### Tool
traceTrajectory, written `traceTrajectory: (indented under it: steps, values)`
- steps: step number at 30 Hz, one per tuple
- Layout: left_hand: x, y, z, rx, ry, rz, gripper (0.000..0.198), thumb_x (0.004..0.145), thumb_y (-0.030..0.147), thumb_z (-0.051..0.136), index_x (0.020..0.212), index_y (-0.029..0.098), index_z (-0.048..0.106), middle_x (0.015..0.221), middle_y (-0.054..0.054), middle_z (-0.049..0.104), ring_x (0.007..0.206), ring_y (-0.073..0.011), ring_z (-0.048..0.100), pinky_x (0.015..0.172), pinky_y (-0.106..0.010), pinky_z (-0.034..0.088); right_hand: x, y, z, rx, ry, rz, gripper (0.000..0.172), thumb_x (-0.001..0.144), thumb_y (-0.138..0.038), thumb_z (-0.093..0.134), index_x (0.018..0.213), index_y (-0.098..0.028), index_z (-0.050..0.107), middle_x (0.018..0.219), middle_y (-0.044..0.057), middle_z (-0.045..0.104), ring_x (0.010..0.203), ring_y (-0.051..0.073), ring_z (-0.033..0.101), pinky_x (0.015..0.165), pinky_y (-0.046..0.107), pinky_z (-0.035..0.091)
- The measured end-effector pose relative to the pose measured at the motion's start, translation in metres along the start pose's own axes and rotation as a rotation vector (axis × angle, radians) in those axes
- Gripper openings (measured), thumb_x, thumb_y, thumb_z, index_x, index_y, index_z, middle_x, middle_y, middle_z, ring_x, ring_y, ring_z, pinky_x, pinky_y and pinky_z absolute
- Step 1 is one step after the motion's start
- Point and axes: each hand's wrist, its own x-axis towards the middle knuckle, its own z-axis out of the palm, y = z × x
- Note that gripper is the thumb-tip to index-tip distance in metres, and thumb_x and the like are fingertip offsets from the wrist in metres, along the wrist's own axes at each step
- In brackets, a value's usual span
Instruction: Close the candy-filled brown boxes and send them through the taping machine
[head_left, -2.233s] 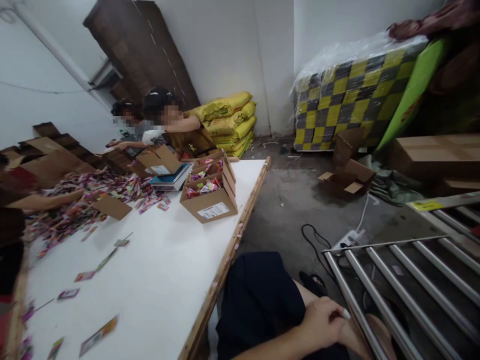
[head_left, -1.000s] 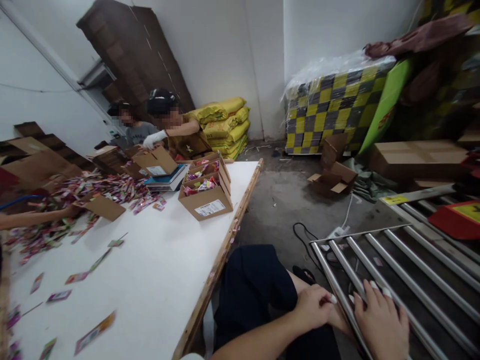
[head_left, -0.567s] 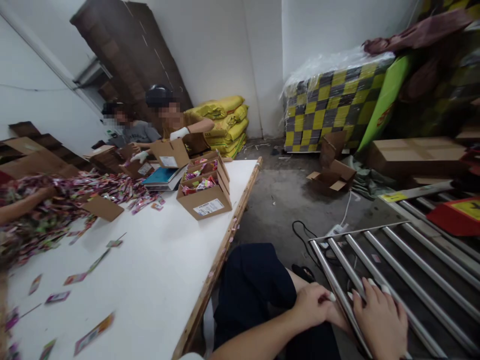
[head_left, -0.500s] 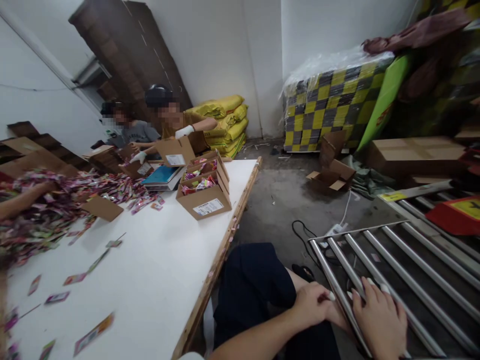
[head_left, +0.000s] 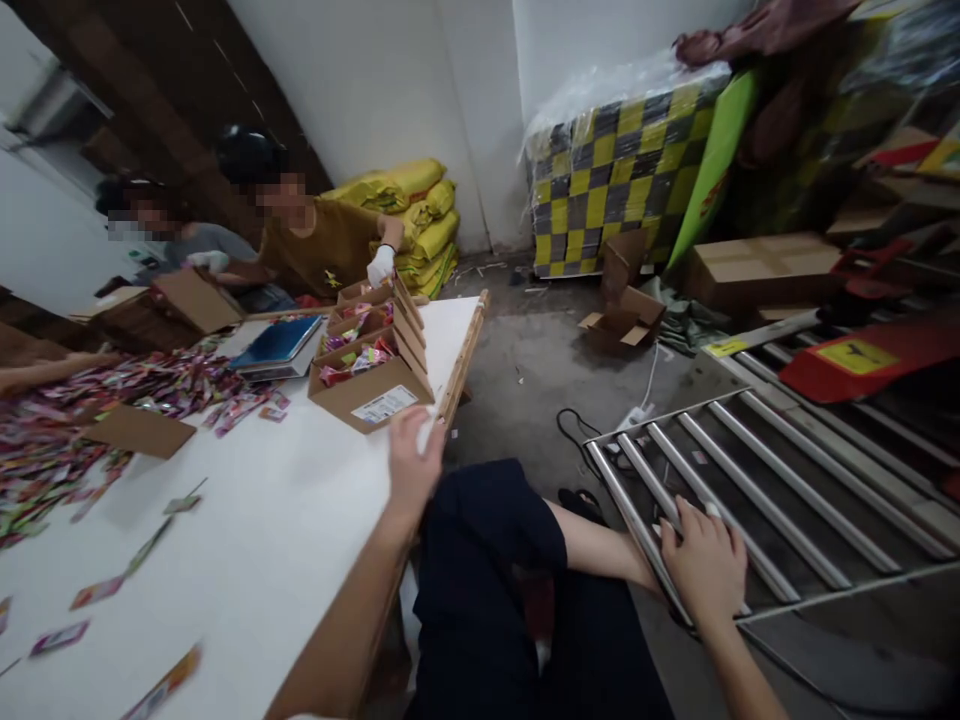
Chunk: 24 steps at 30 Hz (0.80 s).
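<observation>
My left hand reaches out over the edge of the white table, fingers stretched, close to the nearest open cardboard box filled with colourful sachets; it holds nothing. My right hand lies flat with its fingers on the steel rollers of the conveyor to my right. My knee in dark shorts sits between the two hands.
Two more sachet boxes stand behind the first, one touched by a gloved person in a brown shirt. A second person sits beyond. Loose sachets cover the table's left. Yellow sacks, a cable and cartons lie on the floor.
My left hand has left my knee and moved up and left to the table edge near the box. The view has swung; the gloved person now touches the far box.
</observation>
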Motion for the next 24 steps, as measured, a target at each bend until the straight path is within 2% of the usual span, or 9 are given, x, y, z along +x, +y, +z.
traceTrajectory:
  steps: [2, 4, 6, 9, 12, 15, 19, 21, 24]
  values:
    - [0.035, -0.038, -0.023, 0.247, 0.083, -0.018, 0.039, 0.089, 0.041, 0.059, 0.116, 0.012, 0.059, 0.120, -0.019, 0.056, 0.120, -0.0321, 0.051, 0.107, -0.047, 0.039, -0.001, 0.001, 0.002, 0.004, 0.006, 0.008, 0.045, 0.097, -0.034, 0.040, 0.131, -0.009, 0.058, 0.113, 0.016, 0.069, 0.117, 0.031, 0.055, 0.107, 0.047, 0.033]
    - [0.064, -0.073, -0.040, 0.473, 0.033, -0.068, 0.052, 0.088, 0.044, 0.059, 0.126, 0.008, 0.055, 0.129, -0.024, 0.052, 0.126, -0.0372, 0.045, 0.110, -0.051, 0.035, -0.001, 0.002, 0.005, 0.017, 0.019, 0.015, 0.046, 0.098, -0.035, 0.038, 0.130, -0.010, 0.059, 0.112, 0.016, 0.069, 0.117, 0.031, 0.055, 0.108, 0.047, 0.033]
    - [0.087, -0.103, -0.049, 0.632, -0.130, -0.112, 0.052, 0.088, 0.042, 0.056, 0.127, 0.008, 0.055, 0.128, -0.024, 0.054, 0.126, -0.0390, 0.046, 0.109, -0.053, 0.033, -0.001, 0.002, 0.007, 0.027, 0.027, 0.018, 0.047, 0.097, -0.036, 0.036, 0.129, -0.010, 0.060, 0.111, 0.016, 0.069, 0.117, 0.031, 0.055, 0.107, 0.047, 0.034]
    - [0.109, -0.134, -0.055, 0.674, -0.406, -0.124, 0.035, 0.091, 0.036, 0.049, 0.113, 0.013, 0.062, 0.115, -0.018, 0.064, 0.114, -0.0332, 0.055, 0.102, -0.045, 0.039, -0.001, 0.003, 0.009, 0.020, 0.030, 0.019, 0.050, 0.096, -0.037, 0.036, 0.129, -0.010, 0.061, 0.109, 0.016, 0.069, 0.118, 0.032, 0.055, 0.107, 0.048, 0.034]
    - [0.114, -0.148, -0.061, 0.604, -0.517, -0.115, 0.025, 0.091, 0.034, 0.046, 0.096, 0.018, 0.064, 0.107, -0.013, 0.068, 0.104, -0.0273, 0.060, 0.089, -0.035, 0.044, -0.003, 0.005, 0.011, 0.027, 0.025, 0.027, 0.052, 0.094, -0.037, 0.035, 0.130, -0.010, 0.060, 0.108, 0.018, 0.069, 0.115, 0.033, 0.057, 0.106, 0.050, 0.037]
    - [0.097, -0.150, -0.082, 0.551, -0.533, -0.089, 0.025, 0.089, 0.037, 0.045, 0.088, 0.020, 0.062, 0.103, -0.010, 0.068, 0.099, -0.0257, 0.060, 0.083, -0.032, 0.044, -0.004, 0.008, 0.013, 0.103, -0.009, 0.079, 0.054, 0.092, -0.040, 0.037, 0.131, -0.010, 0.060, 0.110, 0.020, 0.068, 0.105, 0.035, 0.061, 0.093, 0.049, 0.047]
    - [0.036, -0.144, -0.142, 0.453, -0.529, -0.064, 0.030, 0.090, 0.044, 0.043, 0.085, 0.021, 0.062, 0.092, -0.007, 0.067, 0.088, -0.0234, 0.062, 0.078, -0.032, 0.045, 0.007, -0.025, -0.001, 0.338, 0.052, 0.102, 0.056, 0.090, -0.045, 0.042, 0.128, -0.009, 0.061, 0.114, 0.022, 0.066, 0.104, 0.037, 0.061, 0.087, 0.050, 0.051]
    - [-0.004, -0.136, -0.178, 0.399, -0.552, -0.054, 0.034, 0.093, 0.047, 0.042, 0.084, 0.021, 0.063, 0.088, -0.005, 0.067, 0.084, -0.0222, 0.062, 0.076, -0.031, 0.046, 0.018, -0.073, -0.027, 0.546, 0.061, -0.005, 0.048, 0.092, -0.043, 0.044, 0.126, -0.013, 0.061, 0.116, 0.019, 0.066, 0.109, 0.034, 0.060, 0.094, 0.050, 0.050]
    - [-0.061, -0.121, -0.223, 0.359, -0.551, -0.022, 0.035, 0.095, 0.047, 0.043, 0.084, 0.022, 0.066, 0.085, -0.005, 0.069, 0.081, -0.0213, 0.065, 0.073, -0.030, 0.049, 0.031, -0.182, -0.086, 0.866, -0.042, -0.287, 0.037, 0.096, -0.035, 0.046, 0.127, -0.021, 0.061, 0.122, 0.014, 0.064, 0.117, 0.027, 0.058, 0.103, 0.046, 0.048]
